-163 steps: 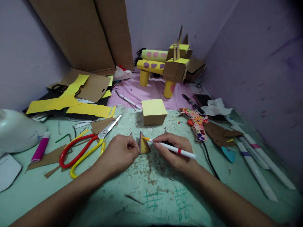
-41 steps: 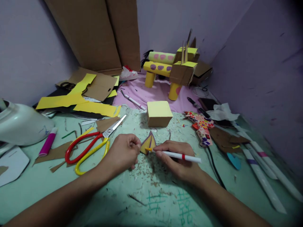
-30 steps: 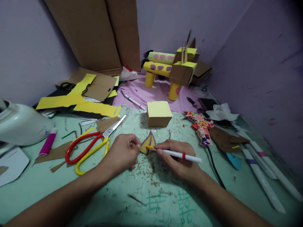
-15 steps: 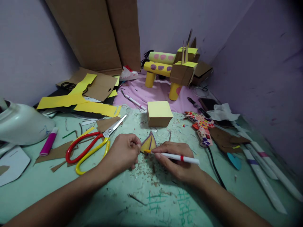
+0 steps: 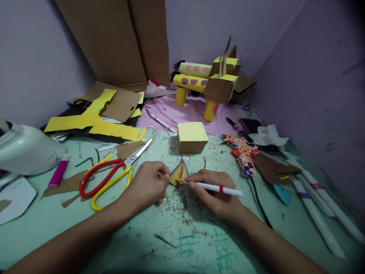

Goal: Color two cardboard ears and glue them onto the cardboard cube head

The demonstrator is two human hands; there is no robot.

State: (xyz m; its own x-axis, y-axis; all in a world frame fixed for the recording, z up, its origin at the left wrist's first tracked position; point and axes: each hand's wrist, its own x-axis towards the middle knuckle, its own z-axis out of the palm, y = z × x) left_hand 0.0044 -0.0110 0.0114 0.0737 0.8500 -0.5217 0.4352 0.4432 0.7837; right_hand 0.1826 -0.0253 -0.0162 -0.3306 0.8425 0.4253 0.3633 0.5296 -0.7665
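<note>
A small pointed yellow piece (image 5: 178,172) with purple lines and edges lies on the green tabletop between my hands. My left hand (image 5: 151,182) is closed, its thumb and finger pinched at the left edge of this piece. A white marker (image 5: 225,189) with a red band is held in my right hand (image 5: 213,192); its orange-yellow tip end rests over the lower part of the piece. Just behind stands a cardboard box (image 5: 193,137) with a pale yellow top.
Open scissors (image 5: 125,163) lie left of my left hand, near a purple glue stick (image 5: 59,171) and a white jug (image 5: 28,148). Yellow spotted cardboard figures (image 5: 205,82) stand behind. A flowered glue gun (image 5: 242,152), its cord and several markers (image 5: 319,213) lie right.
My right hand has shifted the marker slightly; its tip now sits a little higher on the yellow piece and its rear end further right. My left hand looks unmoved.
</note>
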